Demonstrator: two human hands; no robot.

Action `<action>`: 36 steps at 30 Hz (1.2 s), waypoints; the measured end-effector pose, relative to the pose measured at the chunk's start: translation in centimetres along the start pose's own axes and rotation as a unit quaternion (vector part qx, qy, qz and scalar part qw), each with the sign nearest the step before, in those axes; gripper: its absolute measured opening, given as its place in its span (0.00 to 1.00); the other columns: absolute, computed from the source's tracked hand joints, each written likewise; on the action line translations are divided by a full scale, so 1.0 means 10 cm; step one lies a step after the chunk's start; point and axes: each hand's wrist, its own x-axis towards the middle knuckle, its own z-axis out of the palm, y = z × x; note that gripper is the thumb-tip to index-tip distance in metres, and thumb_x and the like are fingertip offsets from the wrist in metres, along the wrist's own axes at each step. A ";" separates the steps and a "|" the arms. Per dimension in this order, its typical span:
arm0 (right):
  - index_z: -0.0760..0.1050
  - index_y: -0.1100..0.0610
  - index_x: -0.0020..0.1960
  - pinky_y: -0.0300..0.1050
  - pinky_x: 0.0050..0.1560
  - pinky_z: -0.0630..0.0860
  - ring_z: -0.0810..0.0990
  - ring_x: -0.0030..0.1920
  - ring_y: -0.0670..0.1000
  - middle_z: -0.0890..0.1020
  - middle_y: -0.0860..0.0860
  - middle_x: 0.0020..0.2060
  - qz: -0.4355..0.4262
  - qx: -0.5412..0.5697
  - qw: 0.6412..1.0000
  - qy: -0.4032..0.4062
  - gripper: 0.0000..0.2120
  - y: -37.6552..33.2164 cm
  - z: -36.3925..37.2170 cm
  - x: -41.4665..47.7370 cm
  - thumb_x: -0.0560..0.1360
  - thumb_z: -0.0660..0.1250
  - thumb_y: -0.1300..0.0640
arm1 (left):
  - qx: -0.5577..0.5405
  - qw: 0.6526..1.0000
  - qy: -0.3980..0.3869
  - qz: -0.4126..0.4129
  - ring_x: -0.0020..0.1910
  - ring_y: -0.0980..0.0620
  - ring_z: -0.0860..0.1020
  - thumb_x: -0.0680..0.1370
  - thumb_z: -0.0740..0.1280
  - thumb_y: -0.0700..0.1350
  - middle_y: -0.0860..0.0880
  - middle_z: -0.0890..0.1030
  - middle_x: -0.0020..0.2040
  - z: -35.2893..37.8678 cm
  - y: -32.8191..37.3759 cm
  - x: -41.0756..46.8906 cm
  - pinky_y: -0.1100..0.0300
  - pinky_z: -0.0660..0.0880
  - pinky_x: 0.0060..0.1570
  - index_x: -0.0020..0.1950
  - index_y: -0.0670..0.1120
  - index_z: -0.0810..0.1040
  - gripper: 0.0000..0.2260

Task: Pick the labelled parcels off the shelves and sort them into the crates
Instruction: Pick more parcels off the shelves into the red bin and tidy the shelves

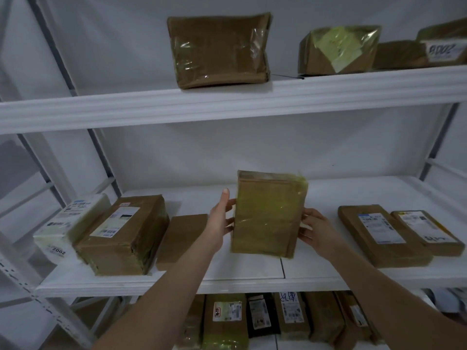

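Note:
A brown cardboard parcel (267, 214) wrapped in yellowish tape stands upright over the middle shelf (252, 269), held between both hands. My left hand (222, 218) grips its left edge, thumb raised alongside it. My right hand (316, 231) grips its right edge with the fingers curled round the side. No label shows on the face turned toward me.
On the middle shelf lie a white parcel marked 2002 (68, 223), a large labelled box (123, 233) and a plain box (184, 238) at left, and two flat labelled parcels (381, 233) at right. More parcels sit on the top shelf (219, 49) and bottom shelf (278, 317).

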 end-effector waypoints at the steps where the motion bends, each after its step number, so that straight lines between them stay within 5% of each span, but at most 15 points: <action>1: 0.75 0.58 0.50 0.51 0.51 0.76 0.80 0.49 0.58 0.79 0.57 0.55 0.019 0.018 1.000 0.001 0.07 -0.01 0.00 0.00 0.80 0.59 0.59 | -0.002 1.000 -0.010 -0.004 0.62 0.41 0.74 0.76 0.55 0.68 0.50 0.77 0.62 -0.02 0.01 0.02 0.45 0.70 0.63 0.58 0.48 0.79 0.27; 5: 0.75 0.57 0.51 0.56 0.62 0.72 0.78 0.57 0.59 0.80 0.53 0.55 0.037 -0.005 0.999 0.000 0.26 -0.08 0.00 0.05 0.75 0.59 0.34 | 0.031 0.999 -0.028 -0.020 0.58 0.44 0.72 0.76 0.53 0.68 0.50 0.78 0.55 -0.01 0.09 0.06 0.44 0.67 0.60 0.52 0.47 0.79 0.28; 8: 0.73 0.52 0.61 0.55 0.63 0.71 0.76 0.60 0.59 0.78 0.52 0.57 0.041 -0.015 0.999 -0.032 0.30 -0.15 0.00 0.06 0.72 0.59 0.30 | 0.046 0.998 -0.027 -0.029 0.62 0.42 0.71 0.74 0.57 0.69 0.48 0.74 0.61 0.00 0.11 0.08 0.41 0.65 0.63 0.66 0.49 0.73 0.30; 10: 0.75 0.48 0.59 0.54 0.60 0.72 0.76 0.58 0.58 0.79 0.51 0.55 0.045 -0.017 0.998 -0.048 0.26 -0.22 -0.01 0.04 0.72 0.59 0.31 | 0.036 0.998 -0.040 -0.038 0.64 0.42 0.71 0.75 0.60 0.66 0.49 0.74 0.60 0.00 0.14 0.08 0.38 0.63 0.65 0.66 0.51 0.72 0.27; 14: 0.78 0.49 0.51 0.52 0.61 0.70 0.78 0.53 0.53 0.81 0.51 0.51 0.026 -0.065 0.996 -0.061 0.08 -0.28 -0.08 0.00 0.76 0.64 0.48 | 0.040 0.995 -0.091 -0.024 0.64 0.50 0.72 0.75 0.64 0.52 0.54 0.78 0.56 -0.07 0.12 0.06 0.42 0.63 0.67 0.52 0.55 0.78 0.08; 16: 0.78 0.46 0.55 0.49 0.60 0.72 0.79 0.52 0.51 0.83 0.49 0.50 -0.015 -0.113 0.991 -0.067 0.14 -0.27 -0.10 -0.02 0.75 0.64 0.62 | 0.104 0.987 -0.119 0.013 0.64 0.53 0.72 0.69 0.64 0.46 0.58 0.78 0.60 -0.15 0.03 0.06 0.45 0.64 0.66 0.56 0.60 0.78 0.18; 20: 0.75 0.52 0.59 0.41 0.44 0.77 0.81 0.47 0.49 0.83 0.51 0.50 -0.069 -0.144 0.986 -0.054 0.27 -0.19 -0.12 -0.08 0.70 0.59 0.77 | 0.121 0.987 -0.103 0.035 0.63 0.51 0.74 0.75 0.61 0.33 0.59 0.73 0.66 -0.20 -0.17 0.07 0.47 0.69 0.63 0.65 0.56 0.72 0.24; 23: 0.74 0.57 0.54 0.38 0.37 0.78 0.81 0.40 0.47 0.82 0.54 0.47 -0.078 -0.161 0.983 -0.045 0.24 -0.11 -0.15 -0.11 0.68 0.59 0.81 | 0.031 0.996 -0.085 -0.008 0.60 0.48 0.75 0.78 0.57 0.36 0.53 0.76 0.63 -0.18 -0.26 0.07 0.44 0.71 0.62 0.61 0.51 0.75 0.16; 26: 0.74 0.60 0.53 0.42 0.41 0.79 0.82 0.41 0.49 0.81 0.56 0.48 -0.079 -0.154 0.984 -0.040 0.22 -0.03 -0.19 -0.09 0.68 0.59 0.81 | 0.000 0.997 -0.074 -0.030 0.61 0.47 0.75 0.81 0.58 0.42 0.50 0.77 0.59 -0.17 -0.27 0.06 0.41 0.70 0.64 0.58 0.49 0.76 0.10; 29: 0.73 0.60 0.57 0.49 0.52 0.79 0.82 0.50 0.53 0.81 0.56 0.53 -0.058 -0.155 0.985 -0.052 0.20 0.05 -0.21 -0.05 0.71 0.62 0.77 | 0.014 0.997 -0.075 -0.031 0.60 0.47 0.75 0.81 0.61 0.49 0.50 0.77 0.60 -0.19 -0.33 0.07 0.41 0.71 0.63 0.61 0.49 0.75 0.11; 33: 0.72 0.57 0.60 0.45 0.50 0.78 0.81 0.55 0.55 0.80 0.55 0.56 -0.006 -0.120 0.990 -0.071 0.16 0.16 -0.20 -0.05 0.74 0.70 0.63 | -0.001 0.996 -0.074 -0.049 0.62 0.50 0.73 0.81 0.61 0.52 0.54 0.76 0.61 -0.19 -0.41 0.07 0.39 0.70 0.63 0.62 0.53 0.75 0.12; 36: 0.74 0.56 0.57 0.48 0.52 0.77 0.80 0.54 0.55 0.80 0.54 0.54 0.032 -0.064 0.997 -0.033 0.15 0.24 -0.11 -0.03 0.77 0.64 0.46 | -0.023 0.998 -0.057 -0.030 0.59 0.51 0.74 0.82 0.60 0.51 0.53 0.78 0.59 -0.13 -0.40 0.08 0.43 0.73 0.57 0.62 0.52 0.76 0.12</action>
